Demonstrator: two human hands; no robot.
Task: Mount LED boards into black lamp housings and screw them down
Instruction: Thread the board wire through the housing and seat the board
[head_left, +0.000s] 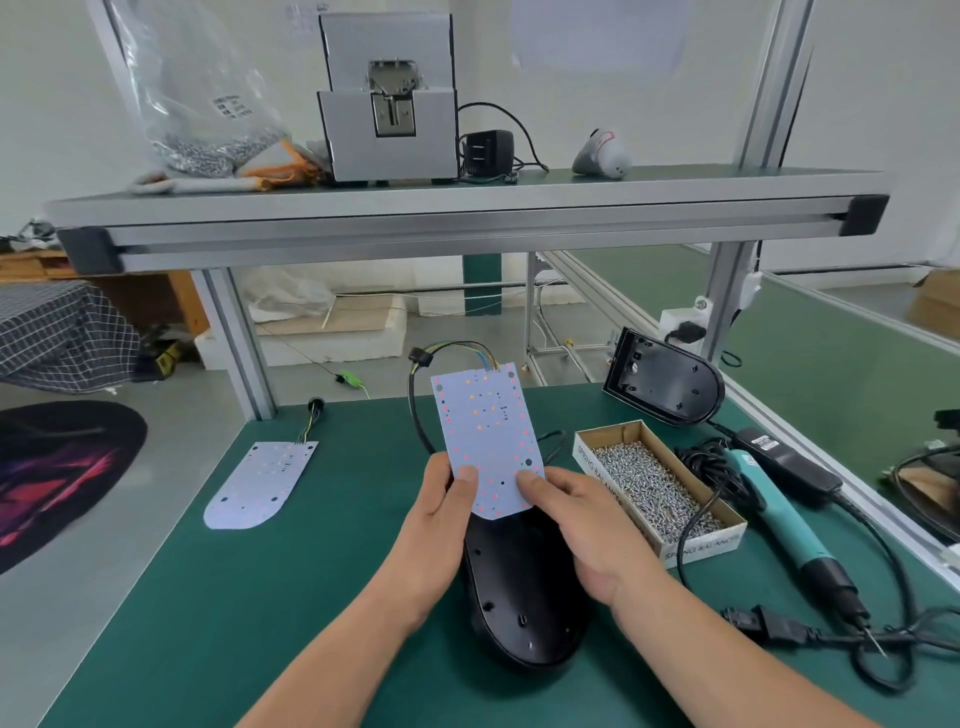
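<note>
The LED board (485, 436), a pale plate with one rounded end and rows of small red and orange dots, is held tilted above the far end of the black lamp housing (519, 603). Its rounded end is lowest, close over the housing's rim; whether the two touch cannot be told. The left hand (434, 525) pinches the board's lower left edge, thumb on the face and fingers behind. The right hand (587, 530) pinches the lower right edge, thumb pressed on the face and the other fingers hidden behind the board. From the board's top edge, coloured wires (480, 353) run into a black cable (415, 410) that loops down beyond the housing.

The housing lies on the green table (260, 597) between the two forearms. Well to the left of the housing, a second LED board (260, 480) lies flat. Just right of the housing stands a cardboard box of screws (654, 488), and further right lies a teal electric screwdriver (779, 514) with its black cord. Beyond the housing to the right, a second housing (670, 387) sits at the table's far edge. High above and beyond the housing, a shelf (467, 208) carries a grey screw feeder (389, 140), a clear bag of screws (202, 119) and a black power adapter (485, 150).
</note>
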